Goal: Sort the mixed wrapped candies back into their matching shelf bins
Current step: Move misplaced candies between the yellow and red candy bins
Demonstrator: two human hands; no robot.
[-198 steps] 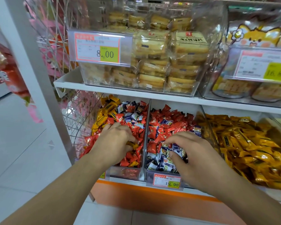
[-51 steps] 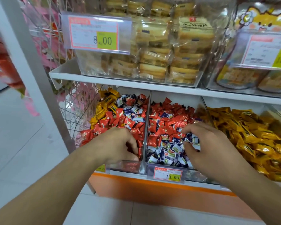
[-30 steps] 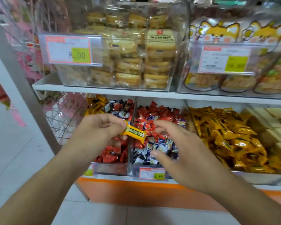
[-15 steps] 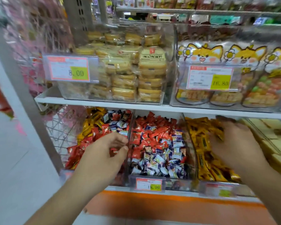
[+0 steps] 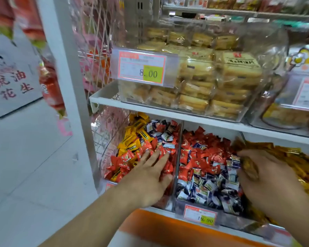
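- The left hand [image 5: 146, 177] is laid flat, fingers straight and slightly spread, on the candies of the left bin [image 5: 168, 202]; the fingertips touch red wrapped candies [image 5: 125, 157] near the middle of the pile.
- In that left bin, yellow wrapped candies [image 5: 132, 141] are heaped toward the back and left, with blue-and-white wrapped candies [image 5: 161, 134] mixed in at the back right and red ones at the front.
- A clear divider [image 5: 179, 157] separates the left bin from the middle bin [image 5: 194, 205], which is filled with red candies at the back and blue-and-white candies [image 5: 207, 186] at the front.
- The right hand [image 5: 268, 177] is seen at the border between the middle bin and the right bin, where gold wrapped candies [image 5: 296, 157] are piled.
- A blurred gold candy [image 5: 250, 166] is seen at the right hand's fingers; whether it is pinched or only touched cannot be told through the blur.
- A price tag [image 5: 200, 215] is fixed to the front of the middle bin.
- On the shelf above [image 5: 150, 107], a clear box of wrapped pastries [image 5: 203, 82] is stood, with a price tag reading 8.00 [image 5: 143, 67] on its front.
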